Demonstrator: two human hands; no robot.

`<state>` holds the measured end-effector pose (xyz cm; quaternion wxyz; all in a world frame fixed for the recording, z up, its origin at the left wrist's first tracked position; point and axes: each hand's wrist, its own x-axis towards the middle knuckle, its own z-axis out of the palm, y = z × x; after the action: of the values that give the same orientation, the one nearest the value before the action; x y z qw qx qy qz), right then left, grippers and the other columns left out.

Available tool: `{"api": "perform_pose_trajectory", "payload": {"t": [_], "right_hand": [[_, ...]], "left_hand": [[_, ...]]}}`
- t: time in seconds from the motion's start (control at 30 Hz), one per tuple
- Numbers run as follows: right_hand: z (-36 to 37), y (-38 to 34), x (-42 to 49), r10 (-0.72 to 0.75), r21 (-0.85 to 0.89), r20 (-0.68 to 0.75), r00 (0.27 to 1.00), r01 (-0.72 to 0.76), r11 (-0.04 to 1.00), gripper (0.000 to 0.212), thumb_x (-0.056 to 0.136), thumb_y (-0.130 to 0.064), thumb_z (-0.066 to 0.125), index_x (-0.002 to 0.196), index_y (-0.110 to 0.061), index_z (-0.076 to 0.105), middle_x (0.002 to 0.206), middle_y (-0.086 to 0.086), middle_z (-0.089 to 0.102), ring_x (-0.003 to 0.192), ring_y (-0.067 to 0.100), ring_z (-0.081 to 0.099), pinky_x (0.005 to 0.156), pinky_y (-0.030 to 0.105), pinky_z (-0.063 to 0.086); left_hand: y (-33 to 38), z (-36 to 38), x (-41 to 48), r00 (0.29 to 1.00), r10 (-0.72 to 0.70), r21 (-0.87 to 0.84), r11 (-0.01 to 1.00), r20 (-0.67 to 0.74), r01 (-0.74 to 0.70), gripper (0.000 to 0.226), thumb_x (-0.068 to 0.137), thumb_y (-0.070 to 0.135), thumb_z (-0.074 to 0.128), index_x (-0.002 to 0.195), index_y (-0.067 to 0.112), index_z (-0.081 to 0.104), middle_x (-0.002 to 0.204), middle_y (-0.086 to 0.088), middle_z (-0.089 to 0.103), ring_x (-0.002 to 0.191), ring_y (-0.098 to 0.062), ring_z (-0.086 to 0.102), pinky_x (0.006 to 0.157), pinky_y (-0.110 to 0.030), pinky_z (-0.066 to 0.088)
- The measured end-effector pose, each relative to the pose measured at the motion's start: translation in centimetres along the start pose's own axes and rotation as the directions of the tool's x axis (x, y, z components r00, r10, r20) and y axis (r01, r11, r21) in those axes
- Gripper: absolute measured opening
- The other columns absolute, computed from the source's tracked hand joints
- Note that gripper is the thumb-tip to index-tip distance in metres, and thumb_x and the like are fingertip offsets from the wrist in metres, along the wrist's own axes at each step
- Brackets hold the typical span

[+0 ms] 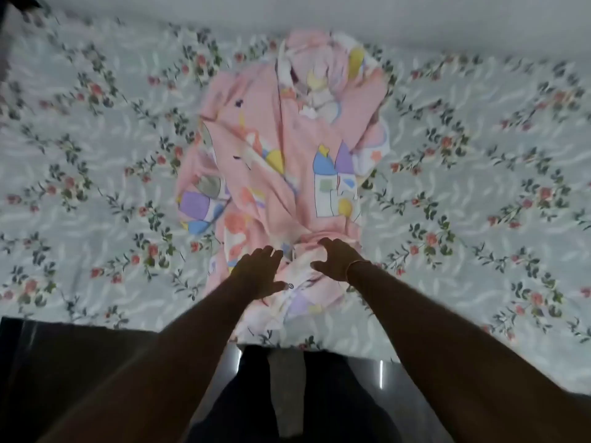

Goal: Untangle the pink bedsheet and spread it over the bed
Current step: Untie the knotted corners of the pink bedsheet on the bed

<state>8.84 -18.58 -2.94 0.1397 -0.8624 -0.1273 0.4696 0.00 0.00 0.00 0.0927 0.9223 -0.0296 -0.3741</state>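
The pink bedsheet (281, 161), likely soft, light and limp, lies bunched on the bed (96, 139) from 12 to 6 o'clock, where the left hand (260, 271) and right hand (335, 259) sit over its near end, each grip spread, a loose edge there looking the best hold.

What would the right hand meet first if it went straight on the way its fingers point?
Most likely the bunched ridge of the pink bedsheet just beyond the fingertips of the right hand; whether the hand touches the cloth is unclear from this one view.
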Motion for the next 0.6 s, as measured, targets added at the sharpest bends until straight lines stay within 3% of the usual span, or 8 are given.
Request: {"api": "perform_pose_trajectory", "payload": {"t": [0.07,0.13,0.27,0.37,0.47,0.53,0.6], "right_hand": [[2.1,1.5,0.8,0.050,0.088,0.079,0.996,-0.057,0.995,0.092,0.080,-0.042,0.069,0.151,-0.021,0.014,0.144,0.018,0.033,0.132,0.035,0.039,0.107,0.040,0.036],[4.0,2.4,0.4,0.057,0.099,0.133,0.989,-0.070,0.993,0.096,0.079,-0.035,0.072,0.151,-0.025,0.010,0.137,0.020,0.035,0.125,0.037,0.045,0.104,0.040,0.040],[4.4,2.2,-0.4,-0.015,0.136,-0.049,0.999,0.021,0.990,0.058,0.083,-0.014,0.063,0.138,-0.015,0.042,0.126,0.017,0.052,0.118,0.033,0.052,0.100,0.034,0.041],[1.8,0.4,-2.0,-0.123,0.286,-0.231,0.965,0.188,0.940,0.030,0.081,-0.008,0.060,0.111,-0.010,0.067,0.112,0.011,0.068,0.106,0.025,0.060,0.095,0.031,0.045],[-2.2,-1.1,-4.4,-0.247,0.298,-0.351,0.903,0.358,0.885,0.010,0.083,-0.016,0.063,0.087,-0.012,0.072,0.090,0.003,0.072,0.085,0.018,0.063,0.083,0.034,0.050],[-4.8,-1.7,-6.1,-0.287,0.279,-0.398,0.871,0.413,0.867,0.014,0.084,-0.023,0.065,0.085,-0.011,0.071,0.083,0.003,0.069,0.077,0.016,0.058,0.072,0.025,0.046],[-7.1,-1.9,-7.6,-0.303,0.261,-0.435,0.848,0.441,0.859,0.019,0.085,-0.026,0.065,0.086,-0.007,0.068,0.084,0.007,0.067,0.077,0.017,0.053,0.068,0.025,0.038]], "left_hand": [[0.9,1.7,0.6,0.995,-0.019,-0.084,0.996,0.098,0.027,0.080,0.085,0.051,0.059,0.145,0.012,0.023,0.141,-0.012,0.036,0.123,-0.030,0.043,0.096,-0.043,0.043],[1.7,3.2,0.4,0.992,-0.008,-0.132,0.991,0.130,0.025,0.081,0.085,0.047,0.061,0.146,0.012,0.022,0.138,-0.011,0.038,0.120,-0.030,0.046,0.095,-0.042,0.044],[2.9,2.7,1.0,0.998,-0.003,-0.296,0.955,0.069,0.023,0.086,0.082,0.044,0.066,0.148,0.012,0.020,0.143,-0.011,0.039,0.126,-0.030,0.043,0.101,-0.042,0.040],[4.1,0.5,0.9,0.993,-0.099,-0.496,0.866,-0.057,0.058,0.074,0.079,0.041,0.068,0.140,0.011,0.039,0.139,-0.009,0.049,0.127,-0.029,0.045,0.105,-0.041,0.037],[5.5,-2.9,0.4,0.974,-0.144,-0.541,0.841,-0.176,0.026,0.030,0.092,0.027,0.057,0.106,0.001,0.063,0.108,-0.015,0.065,0.100,-0.032,0.060,0.078,-0.028,0.041],[6.5,-5.6,-0.8,0.961,-0.186,-0.617,0.786,-0.205,0.020,0.020,0.097,0.022,0.050,0.092,0.005,0.059,0.090,-0.011,0.063,0.081,-0.026,0.058,0.064,-0.024,0.038],[7.4,-7.8,-2.4,0.937,-0.248,-0.746,0.666,-0.248,-0.021,0.019,0.099,0.020,0.048,0.090,0.006,0.058,0.080,-0.004,0.058,0.074,-0.021,0.052,0.063,-0.026,0.038]]}}
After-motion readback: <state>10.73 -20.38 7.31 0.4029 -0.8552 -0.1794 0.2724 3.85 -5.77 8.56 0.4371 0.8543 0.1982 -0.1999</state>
